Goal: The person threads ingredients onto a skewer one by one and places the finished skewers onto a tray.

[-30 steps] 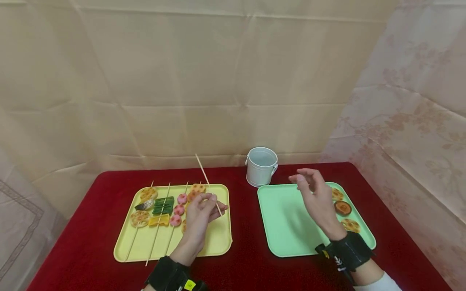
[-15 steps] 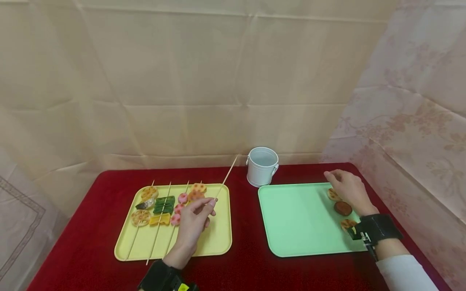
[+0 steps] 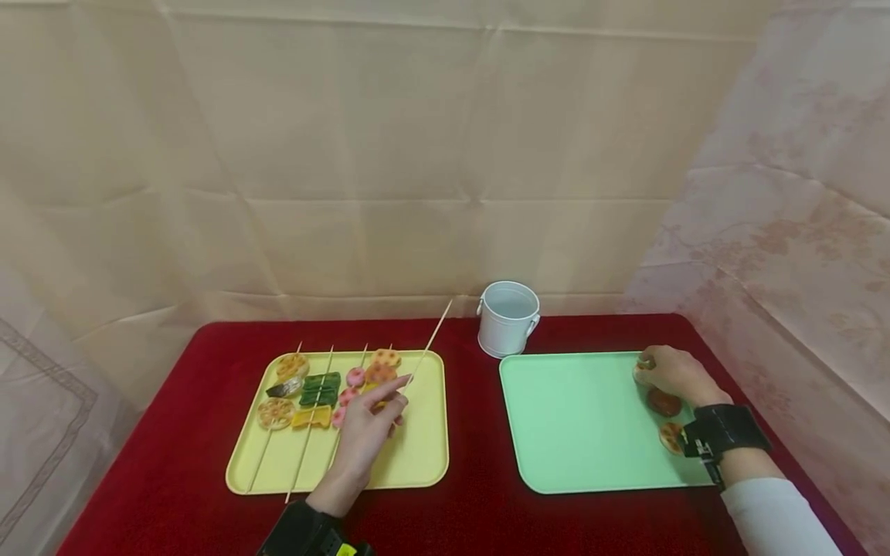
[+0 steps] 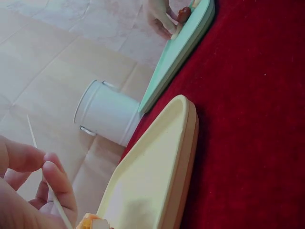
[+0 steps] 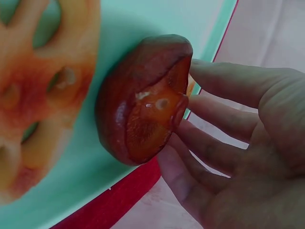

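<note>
My left hand (image 3: 368,432) pinches a thin wooden skewer (image 3: 429,344) between thumb and fingertips, over the right part of the yellow tray (image 3: 426,459). The stick is bare above the fingers and slants up to the right. On the right side of the green tray (image 3: 577,425), my right hand (image 3: 681,374) has its thumb and fingertips around the far lotus root slice (image 3: 638,376), mostly hidden by the hand. Close beside that hand lies a brown mushroom cap (image 5: 138,105). Nearer to me is another lotus root slice (image 3: 670,437), partly behind the wrist strap.
Several loaded skewers lie on the yellow tray, with lotus slices (image 3: 276,414), green pieces (image 3: 320,390), pink rounds (image 3: 355,377) and orange pieces (image 3: 381,374). A white metal bucket (image 3: 505,326) stands behind the gap between the trays. Red cloth (image 3: 480,510) covers the table.
My right hand has moved right and down onto the far lotus root slice. The skewer in my left hand has swung from leaning left to leaning right.
</note>
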`<state>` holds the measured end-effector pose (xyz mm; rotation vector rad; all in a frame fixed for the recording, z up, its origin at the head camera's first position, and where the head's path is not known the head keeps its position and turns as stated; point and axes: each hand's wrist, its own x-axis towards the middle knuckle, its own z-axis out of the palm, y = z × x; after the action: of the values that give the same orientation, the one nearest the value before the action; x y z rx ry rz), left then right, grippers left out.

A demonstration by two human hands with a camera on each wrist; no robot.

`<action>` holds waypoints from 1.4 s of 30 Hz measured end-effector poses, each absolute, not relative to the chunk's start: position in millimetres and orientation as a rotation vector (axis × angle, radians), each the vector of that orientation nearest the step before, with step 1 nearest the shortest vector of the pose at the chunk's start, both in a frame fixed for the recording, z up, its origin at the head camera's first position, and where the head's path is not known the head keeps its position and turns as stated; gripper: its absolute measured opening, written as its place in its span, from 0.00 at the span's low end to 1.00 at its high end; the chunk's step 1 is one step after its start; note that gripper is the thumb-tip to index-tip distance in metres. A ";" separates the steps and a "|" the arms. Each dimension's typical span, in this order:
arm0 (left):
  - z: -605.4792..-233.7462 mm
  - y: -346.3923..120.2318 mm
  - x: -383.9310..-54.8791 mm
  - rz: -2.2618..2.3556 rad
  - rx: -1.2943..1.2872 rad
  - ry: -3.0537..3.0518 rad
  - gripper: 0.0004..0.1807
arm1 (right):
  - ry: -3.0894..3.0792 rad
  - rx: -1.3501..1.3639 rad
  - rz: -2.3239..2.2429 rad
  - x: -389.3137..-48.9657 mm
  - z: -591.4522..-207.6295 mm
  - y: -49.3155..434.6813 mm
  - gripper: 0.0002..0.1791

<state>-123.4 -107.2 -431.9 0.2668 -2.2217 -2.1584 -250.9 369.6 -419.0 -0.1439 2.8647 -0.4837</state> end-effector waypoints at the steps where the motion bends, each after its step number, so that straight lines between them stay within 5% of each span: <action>1: -431.8 -107.4 -123.1 -2.158 0.254 -2.225 0.20 | 2.870 -0.147 -0.482 -250.9 -418.9 369.8 0.25; 23: -431.6 -109.1 -122.1 -1.853 0.108 -2.420 0.15 | 2.986 -0.268 -0.668 -245.4 -398.2 360.2 0.17; 42: -430.6 -105.2 -115.6 -1.726 0.029 -2.392 0.08 | 2.619 -0.205 -1.783 -200.2 -384.3 231.7 0.23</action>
<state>-115.6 -105.2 -430.6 0.0290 -2.3923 -1.7262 -200.2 231.7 -384.3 -0.2050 2.6192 -1.7829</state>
